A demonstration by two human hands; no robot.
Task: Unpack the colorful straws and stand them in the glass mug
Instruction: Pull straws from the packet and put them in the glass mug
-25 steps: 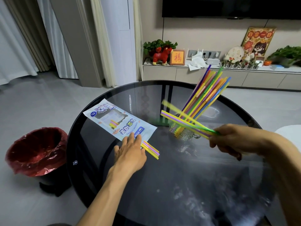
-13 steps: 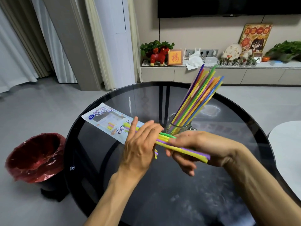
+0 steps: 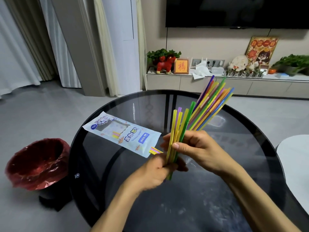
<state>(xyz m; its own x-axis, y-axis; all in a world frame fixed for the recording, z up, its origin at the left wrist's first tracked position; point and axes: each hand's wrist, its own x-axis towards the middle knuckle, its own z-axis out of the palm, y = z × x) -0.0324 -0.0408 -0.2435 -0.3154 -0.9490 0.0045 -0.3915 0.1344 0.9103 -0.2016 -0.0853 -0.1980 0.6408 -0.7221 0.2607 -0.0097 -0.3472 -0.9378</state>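
Note:
Both hands hold one small bunch of straws (image 3: 178, 129), mostly yellow and green, nearly upright over the round black glass table (image 3: 250, 164). My left hand (image 3: 155, 173) grips the bunch near its lower end. My right hand (image 3: 194, 148) pinches it higher up. Behind my right hand a large fan of colourful straws (image 3: 211, 104) leans to the right; the glass mug that holds them is hidden by my hands. The pale blue straw packet (image 3: 123, 133) lies flat to the left, with a few straws (image 3: 154, 150) poking from its open end.
A bin with a red liner (image 3: 37, 162) stands on the floor left of the table. A white rounded surface (image 3: 294, 158) sits at the right edge. A low cabinet with ornaments (image 3: 217, 81) runs along the far wall.
The bunch has turned from lying across in my right hand to nearly upright. My left hand has left the packet and closed around the bunch's lower end.

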